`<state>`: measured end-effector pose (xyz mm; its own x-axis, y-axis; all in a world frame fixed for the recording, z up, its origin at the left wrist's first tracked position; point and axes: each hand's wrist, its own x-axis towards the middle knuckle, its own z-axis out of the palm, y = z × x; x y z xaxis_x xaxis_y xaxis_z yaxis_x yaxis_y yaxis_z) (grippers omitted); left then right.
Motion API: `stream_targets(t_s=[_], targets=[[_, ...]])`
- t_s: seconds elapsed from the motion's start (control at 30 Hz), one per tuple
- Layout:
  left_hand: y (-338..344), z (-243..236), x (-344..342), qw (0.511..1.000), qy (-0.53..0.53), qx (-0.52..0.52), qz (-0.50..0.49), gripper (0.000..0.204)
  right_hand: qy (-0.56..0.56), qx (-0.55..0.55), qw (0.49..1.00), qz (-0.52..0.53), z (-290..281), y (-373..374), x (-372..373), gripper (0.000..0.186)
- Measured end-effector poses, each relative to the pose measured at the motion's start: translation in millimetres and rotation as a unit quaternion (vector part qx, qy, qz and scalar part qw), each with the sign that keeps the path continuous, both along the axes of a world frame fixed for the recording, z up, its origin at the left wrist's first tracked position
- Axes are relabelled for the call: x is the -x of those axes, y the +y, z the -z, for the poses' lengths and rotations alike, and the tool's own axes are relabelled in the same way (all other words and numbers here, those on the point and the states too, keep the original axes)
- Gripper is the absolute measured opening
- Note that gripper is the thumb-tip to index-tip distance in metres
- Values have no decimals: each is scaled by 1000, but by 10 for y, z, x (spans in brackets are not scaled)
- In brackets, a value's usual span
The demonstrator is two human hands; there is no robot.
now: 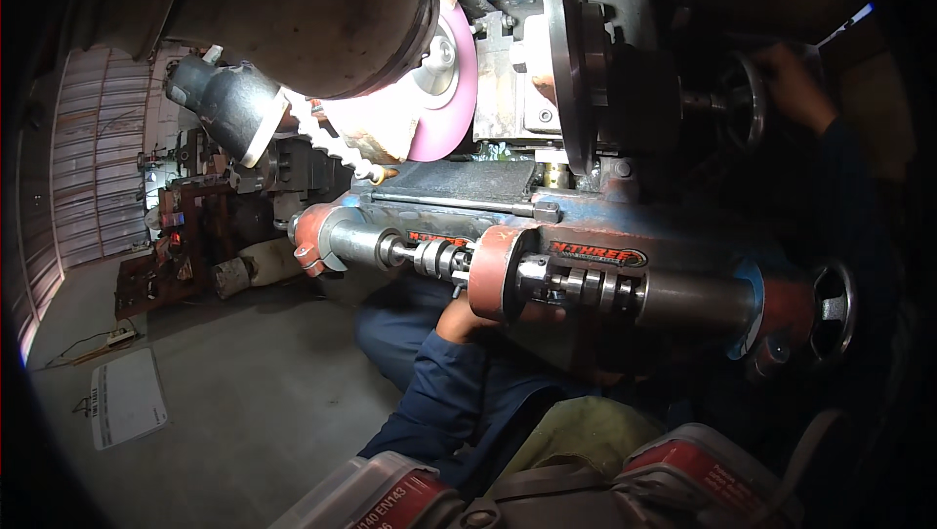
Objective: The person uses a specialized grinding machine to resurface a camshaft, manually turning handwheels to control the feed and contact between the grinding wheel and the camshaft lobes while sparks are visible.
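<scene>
A camshaft [588,287] with several shiny lobes lies level between two cylindrical holders. Around its middle sits a thick red collar [496,273]. My left hand [461,320] reaches beneath the collar from the front; the collar hides most of its fingers, so its grip cannot be made out. At the upper right, in shadow, my right hand [789,82] is closed on the rim of a metal handwheel [746,100]. Beyond the camshaft stands a pink grinding wheel [451,104], apart from it.
A large dark disc [568,61] stands right of the grinding wheel. A segmented coolant hose [327,142] hangs at its left. Another handwheel [835,309] sits at the machine's right end. A white board [129,398] lies on the floor at left.
</scene>
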<state>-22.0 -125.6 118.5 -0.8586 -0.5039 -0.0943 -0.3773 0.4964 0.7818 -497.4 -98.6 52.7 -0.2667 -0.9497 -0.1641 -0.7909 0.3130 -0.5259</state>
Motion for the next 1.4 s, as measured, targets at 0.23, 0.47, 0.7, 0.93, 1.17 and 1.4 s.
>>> stream_targets(t_s=[0.23, 0.47, 0.7, 0.93, 1.17, 1.4], targets=[[179, 172, -98, 986, -23, -149, -68, 48, -103, 3, 994, -30, 376, 83, -22, 27], [323, 117, 176, 996, -24, -35, -79, 30, 37, -275, 943, -184, 133, 90, 3, 34], [353, 162, 269, 993, -8, 99, -68, 20, -54, -23, 994, -87, 90, 64, -173, 37], [118, -158, 62, 970, 8, -200, -136, 38, 64, 38, 996, -56, -510, 197, -23, 38], [-171, -92, 41, 999, -17, 8, 41, 48, -36, -180, 966, -184, -936, 366, -422, 22], [129, 295, -54, 995, -33, -85, -45, 55, 71, 60, 995, -39, -473, 197, -86, 24]])
